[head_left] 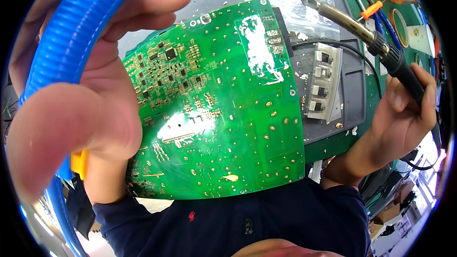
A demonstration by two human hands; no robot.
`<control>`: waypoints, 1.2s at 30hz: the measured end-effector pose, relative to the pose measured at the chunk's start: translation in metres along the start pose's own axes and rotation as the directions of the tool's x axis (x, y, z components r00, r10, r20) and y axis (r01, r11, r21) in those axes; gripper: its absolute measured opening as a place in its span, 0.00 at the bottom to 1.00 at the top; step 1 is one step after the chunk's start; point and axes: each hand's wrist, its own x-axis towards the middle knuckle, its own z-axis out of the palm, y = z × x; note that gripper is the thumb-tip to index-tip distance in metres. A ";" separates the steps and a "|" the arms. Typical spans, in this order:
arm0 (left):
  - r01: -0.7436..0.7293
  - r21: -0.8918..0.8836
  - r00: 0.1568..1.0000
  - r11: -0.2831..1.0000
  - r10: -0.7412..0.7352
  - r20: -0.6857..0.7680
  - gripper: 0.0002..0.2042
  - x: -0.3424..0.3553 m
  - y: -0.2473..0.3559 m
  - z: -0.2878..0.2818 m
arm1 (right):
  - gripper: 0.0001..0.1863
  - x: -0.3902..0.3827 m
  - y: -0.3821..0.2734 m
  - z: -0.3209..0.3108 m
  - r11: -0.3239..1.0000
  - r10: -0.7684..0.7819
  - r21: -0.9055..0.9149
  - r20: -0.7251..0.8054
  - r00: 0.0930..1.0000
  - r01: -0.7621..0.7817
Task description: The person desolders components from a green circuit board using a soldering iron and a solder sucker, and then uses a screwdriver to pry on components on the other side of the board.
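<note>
My left hand (107,69) is at the left with a ribbed blue hose (71,38) between its thumb and fingers. The thumb lies in front of the hose and the fingers reach behind it, so part of the grip is hidden. A large green circuit board (247,128) stands tilted in front of my chest, with small chips at its left and shiny solder patches. My left wrist is beside the board's left edge. At the right, my right hand (404,100) is closed round the black handle of a soldering iron (352,26), its tip pointing up and left, apart from the board.
A grey tray (352,109) lies behind the board, with a clear plastic bag (290,0) and a strip of black components (323,83) on it. An orange-handled screwdriver (372,9) and a roll of tape (399,26) lie on the green mat. A black cable (352,47) crosses the tray.
</note>
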 end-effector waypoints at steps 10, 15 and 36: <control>0.026 -0.006 1.000 1.000 -0.026 -0.003 0.48 0.000 0.005 0.052 | 0.21 -0.003 -0.003 -0.001 1.000 0.003 0.017 0.121 0.993 -0.005; 0.032 -0.010 0.999 0.999 -0.032 0.005 0.48 -0.002 0.000 0.040 | 0.19 -0.005 -0.001 0.003 1.000 0.007 0.012 0.139 0.990 -0.009; 0.044 -0.026 0.999 0.999 -0.043 0.031 0.49 -0.006 -0.003 0.030 | 0.19 -0.007 -0.001 0.005 0.998 0.056 -0.015 0.121 0.991 -0.055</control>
